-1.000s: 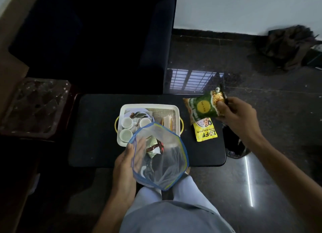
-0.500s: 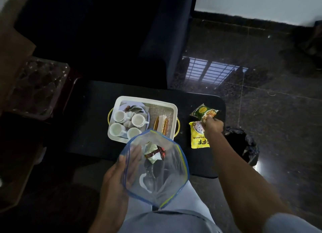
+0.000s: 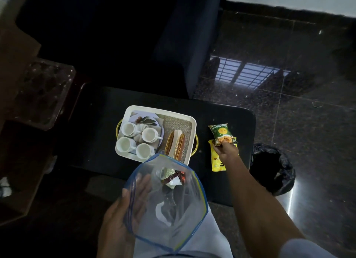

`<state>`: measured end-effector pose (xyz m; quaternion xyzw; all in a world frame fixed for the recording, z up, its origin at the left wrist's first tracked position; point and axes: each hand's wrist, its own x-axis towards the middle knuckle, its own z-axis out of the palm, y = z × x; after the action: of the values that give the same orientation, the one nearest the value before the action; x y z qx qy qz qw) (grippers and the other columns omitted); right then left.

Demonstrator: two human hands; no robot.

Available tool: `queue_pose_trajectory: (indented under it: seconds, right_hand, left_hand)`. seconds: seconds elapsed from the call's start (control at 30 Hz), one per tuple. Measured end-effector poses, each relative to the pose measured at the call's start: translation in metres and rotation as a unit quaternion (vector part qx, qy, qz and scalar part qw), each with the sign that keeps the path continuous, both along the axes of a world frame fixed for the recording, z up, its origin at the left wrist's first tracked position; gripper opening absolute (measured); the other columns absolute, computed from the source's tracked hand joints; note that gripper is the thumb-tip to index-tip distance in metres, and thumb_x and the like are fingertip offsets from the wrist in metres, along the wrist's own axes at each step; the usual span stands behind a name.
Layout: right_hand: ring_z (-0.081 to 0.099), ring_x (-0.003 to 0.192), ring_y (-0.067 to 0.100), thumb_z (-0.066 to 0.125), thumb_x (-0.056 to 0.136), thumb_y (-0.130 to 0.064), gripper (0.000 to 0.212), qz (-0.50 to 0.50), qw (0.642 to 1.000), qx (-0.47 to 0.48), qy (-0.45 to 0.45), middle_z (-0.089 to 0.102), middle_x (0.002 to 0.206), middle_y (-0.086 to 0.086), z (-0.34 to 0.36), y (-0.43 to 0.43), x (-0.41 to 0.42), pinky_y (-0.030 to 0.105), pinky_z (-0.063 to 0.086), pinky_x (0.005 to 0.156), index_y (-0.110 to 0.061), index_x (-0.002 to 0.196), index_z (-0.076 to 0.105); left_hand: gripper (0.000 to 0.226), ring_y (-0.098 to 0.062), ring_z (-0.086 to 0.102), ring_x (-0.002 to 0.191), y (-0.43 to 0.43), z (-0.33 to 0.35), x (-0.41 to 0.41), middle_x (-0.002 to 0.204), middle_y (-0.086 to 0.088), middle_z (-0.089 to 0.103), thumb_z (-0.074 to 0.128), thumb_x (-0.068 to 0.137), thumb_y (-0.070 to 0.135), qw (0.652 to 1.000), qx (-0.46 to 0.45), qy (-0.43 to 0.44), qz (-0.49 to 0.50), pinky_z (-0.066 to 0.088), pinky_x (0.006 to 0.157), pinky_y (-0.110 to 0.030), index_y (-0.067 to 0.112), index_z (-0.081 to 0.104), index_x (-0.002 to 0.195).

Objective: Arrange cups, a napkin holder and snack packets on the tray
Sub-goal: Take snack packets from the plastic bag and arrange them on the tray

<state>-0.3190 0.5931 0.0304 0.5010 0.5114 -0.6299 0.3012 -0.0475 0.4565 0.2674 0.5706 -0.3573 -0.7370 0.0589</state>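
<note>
A white tray (image 3: 189, 119) with gold handles sits on the dark table (image 3: 100, 122). It holds several white cups (image 3: 149, 135) on its left half and a wooden napkin holder (image 3: 175, 145) on its right. My left hand (image 3: 123, 215) holds a clear zip bag (image 3: 173, 215) open over my lap; a red and white snack packet (image 3: 172, 178) lies inside. My right hand (image 3: 226, 151) grips the lower edge of a green snack packet (image 3: 221, 131) lying on the table right of the tray. Beneath that hand lies a yellow snack packet (image 3: 216, 164).
A dark sofa (image 3: 115, 36) stands behind the table. On the floor to the right sits a black bin bag (image 3: 273, 169). A clear-topped stand (image 3: 40, 92) is at the left. Glossy dark floor tiles (image 3: 289, 103) stretch to the right.
My right hand has lowered the green packet from the air onto the table beside the yellow one. The camera view has shifted closer and downward.
</note>
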Motion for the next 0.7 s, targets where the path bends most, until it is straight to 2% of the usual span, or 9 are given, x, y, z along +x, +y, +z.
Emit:
queue_pose_trajectory:
  seconds: [0.13,0.2,0.33,0.4,0.5,0.6,0.67,0.7]
  right_hand:
    - [0.063,0.110,0.038,0.051,0.100,0.002,0.037,-0.011,1.000,-0.012,-0.004,0.058,0.125,0.031,0.002,0.005,0.010,0.053,0.051,0.100,0.010,0.135,0.041]
    - [0.062,0.117,0.039,0.048,0.099,0.006,0.036,-0.015,0.999,-0.029,0.001,0.058,0.130,0.030,0.009,0.010,0.018,0.049,0.053,0.098,0.011,0.134,0.043]
    - [0.061,0.121,0.033,0.049,0.101,0.002,0.033,-0.017,0.998,-0.058,0.018,0.058,0.132,0.028,0.038,0.019,0.038,0.043,0.053,0.099,0.013,0.131,0.048]
    - [0.067,0.109,0.026,0.054,0.099,-0.001,0.031,-0.020,0.996,-0.066,0.054,0.063,0.123,0.025,0.066,0.021,0.049,0.035,0.057,0.089,0.013,0.126,0.053]
    - [0.069,0.095,0.021,0.063,0.095,-0.009,0.019,0.006,0.983,-0.044,0.177,0.067,0.103,0.017,0.125,0.017,0.074,0.024,0.059,0.073,0.001,0.111,0.064]
    - [0.069,0.085,0.017,0.070,0.091,-0.022,0.008,0.116,0.936,-0.081,0.323,0.070,0.088,0.009,0.196,0.008,0.113,0.025,0.057,0.075,-0.014,0.090,0.071]
    - [0.070,0.080,0.015,0.072,0.088,-0.026,0.010,0.257,0.870,-0.055,0.417,0.073,0.085,0.003,0.237,-0.001,0.141,0.025,0.057,0.075,-0.015,0.087,0.072]
    - [0.071,0.080,0.013,0.072,0.089,-0.024,0.009,0.335,0.822,-0.038,0.459,0.075,0.087,0.000,0.252,-0.006,0.154,0.023,0.056,0.075,-0.016,0.090,0.074]
  left_hand:
    - [0.046,-0.010,0.071,0.112,0.003,0.000,-0.005,0.126,-0.003,0.073,0.047,0.086,0.041,0.999,-0.010,0.040,-0.006,0.034,0.112,-0.040,0.017,0.075,0.112]
    - [0.044,-0.008,0.070,0.113,0.002,0.001,-0.005,0.126,-0.001,0.074,0.047,0.086,0.041,0.999,-0.019,0.041,-0.021,0.036,0.110,-0.038,0.021,0.079,0.107]
    - [0.039,-0.008,0.069,0.115,-0.005,0.009,-0.005,0.124,0.001,0.074,0.047,0.089,0.040,0.996,-0.033,0.052,-0.060,0.057,0.095,-0.026,0.031,0.082,0.102]
    - [0.041,-0.007,0.069,0.116,-0.009,0.010,-0.003,0.124,0.002,0.074,0.046,0.091,0.040,0.995,-0.042,0.056,-0.077,0.057,0.083,-0.016,0.025,0.080,0.109]
    - [0.049,-0.006,0.066,0.120,-0.020,0.017,0.001,0.128,0.004,0.072,0.045,0.094,0.041,0.990,-0.032,0.080,-0.115,0.055,0.083,-0.011,0.015,0.064,0.132]
    - [0.050,-0.005,0.068,0.117,-0.031,0.021,0.001,0.126,0.003,0.073,0.044,0.094,0.038,0.983,-0.031,0.109,-0.141,0.055,0.084,-0.013,0.011,0.061,0.132]
    - [0.048,-0.006,0.067,0.118,-0.039,0.026,0.002,0.126,0.003,0.073,0.045,0.092,0.039,0.978,-0.034,0.120,-0.166,0.053,0.097,-0.021,0.015,0.062,0.129]
    - [0.047,-0.008,0.067,0.119,-0.042,0.029,0.003,0.126,0.003,0.073,0.045,0.091,0.041,0.976,-0.037,0.123,-0.174,0.050,0.102,-0.027,0.017,0.064,0.128]
